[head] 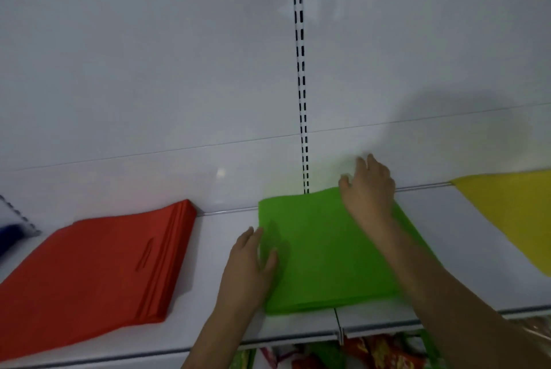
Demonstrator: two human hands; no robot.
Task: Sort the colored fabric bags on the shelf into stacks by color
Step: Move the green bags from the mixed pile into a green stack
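Evidently, step in hand: squaring up the green stack (325, 252), judged from both hands lying against it.
Green stack: on the white shelf (226, 225) at the centre of view, red stack (98, 267) at its 9 o'clock, yellow bags (512, 213) at its 3 o'clock, each well apart from it.
Left hand (250, 264): released, fingers straight, pressing the stack's left edge, thumb on top.
Right hand (368, 189): fingers loosely spread, resting on the far right corner at 1 o'clock; grasping nothing.
Doing it well: push both edges inward together, keep palms flat so layers do not slide or crease, and align the back edge with the slotted upright (301, 70).
Writing: none legible; patterned packaging (375, 350) at 6 o'clock too blurred.
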